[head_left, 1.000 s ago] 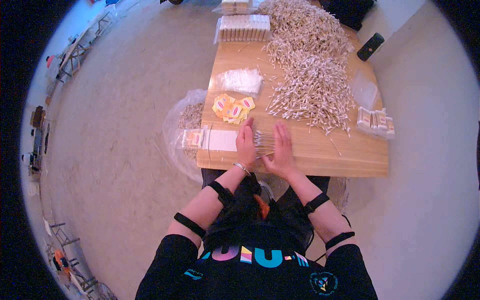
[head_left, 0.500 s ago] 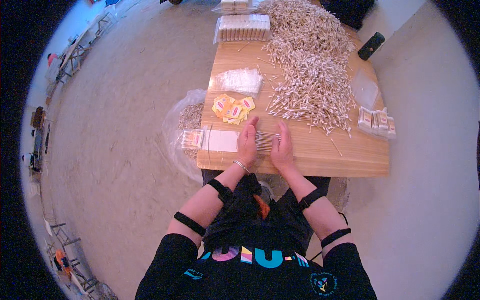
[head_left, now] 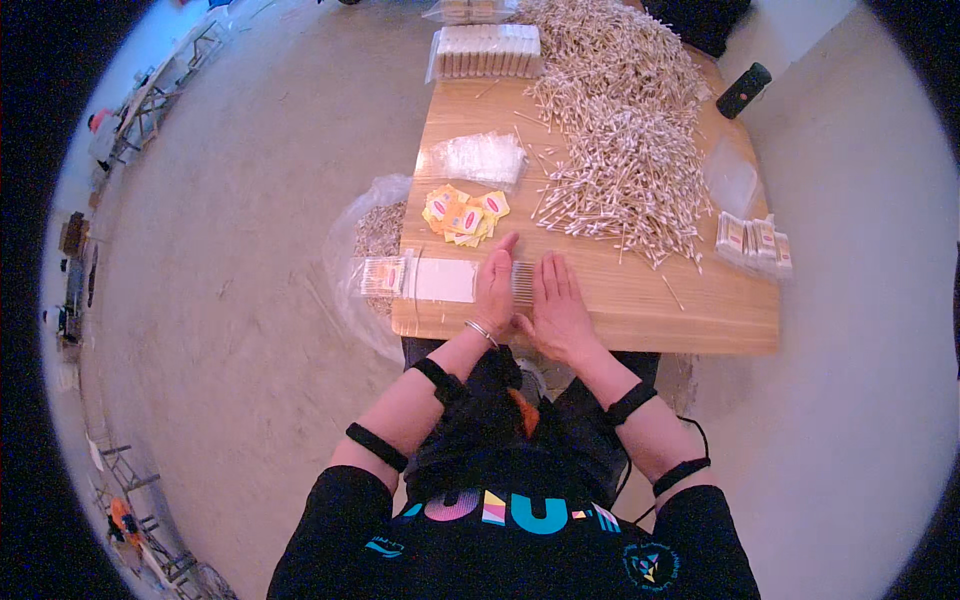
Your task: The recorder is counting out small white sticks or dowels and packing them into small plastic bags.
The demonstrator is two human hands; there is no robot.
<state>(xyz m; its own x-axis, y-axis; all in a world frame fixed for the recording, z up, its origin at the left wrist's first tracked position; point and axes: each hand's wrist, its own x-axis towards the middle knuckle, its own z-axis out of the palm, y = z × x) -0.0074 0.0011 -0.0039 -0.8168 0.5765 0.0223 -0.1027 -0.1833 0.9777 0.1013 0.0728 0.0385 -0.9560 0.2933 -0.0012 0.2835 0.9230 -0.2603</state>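
Observation:
Close to the table's front edge, a small row of cotton swabs [head_left: 522, 283] lies between my two hands. My left hand [head_left: 494, 292] stands on edge at the row's left end, fingers stretched. Palm down, my right hand [head_left: 561, 312] rests flat with straight fingers over the right end of the row and hides part of it. Left of my left hand is a white rectangular card or block [head_left: 446, 280]. Beyond it, a clear bag of swabs with an orange label [head_left: 383, 277] sits at the table's left edge.
A large heap of loose swabs [head_left: 630, 150] covers the far table. Yellow-orange cards [head_left: 466, 214], clear plastic bags [head_left: 480, 158] and a packed bundle of swabs [head_left: 488, 52] lie at left. Filled packets [head_left: 752, 243] and a dark cylinder [head_left: 743, 90] are at right. A plastic sack [head_left: 380, 235] stands below the left edge.
My right hand has turned from standing on edge to palm down and shifted slightly left over the swabs. The left hand stays nearly where it was.

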